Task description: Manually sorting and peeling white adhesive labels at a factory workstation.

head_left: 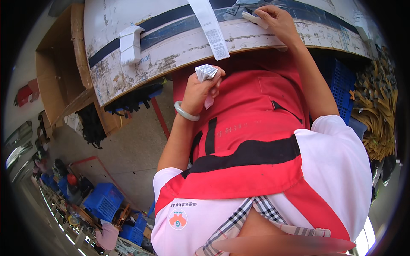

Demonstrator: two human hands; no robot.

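My left hand (201, 90), with a pale bangle at the wrist, is closed around a bundle of white labels (206, 72) in front of my apron, near the table's edge. The labels' ends fan out above the fist. A small pink piece (209, 102) shows beneath that hand; what it is I cannot tell. Over the far right of the table, my right hand (278, 22) pinches a small white label stack (255, 19) between thumb and fingers. Between the hands, a long printed white label strip (211, 32) lies across the table, its end by the front edge.
The worn white table (171, 47) carries a dark tape band and another white label stack (130, 45) at left. An open cardboard box (60, 72) stands left. Blue crates (344, 87) and brown cut pieces (376, 111) are at right. A person in pink (106, 236) is at lower left.
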